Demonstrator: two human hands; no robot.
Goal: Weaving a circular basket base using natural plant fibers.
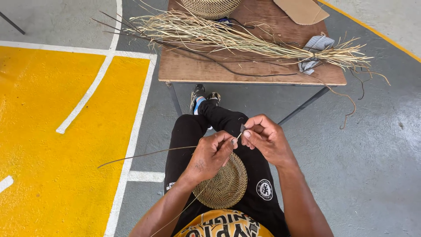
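Now, left hand (210,154) grip pinching pale strand (238,136), right hand (265,138) grip holding small blade (242,128), woven disc (226,186) beneath.

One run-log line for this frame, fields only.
left hand: pinching thin strand | right hand: pinching small dark tool | woven disc: on lap | straw bundle: on wooden table

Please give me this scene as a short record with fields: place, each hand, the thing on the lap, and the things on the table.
Place: person seated on a painted grey and yellow floor, before a wooden table
Left hand: pinches a thin fibre strand that trails out to the left
Right hand: pinches a small dark tool at the fingertips
Lap: round woven disc, partly under the left hand
Table: bundle of dry straw, woven basket, cardboard piece, grey cloth
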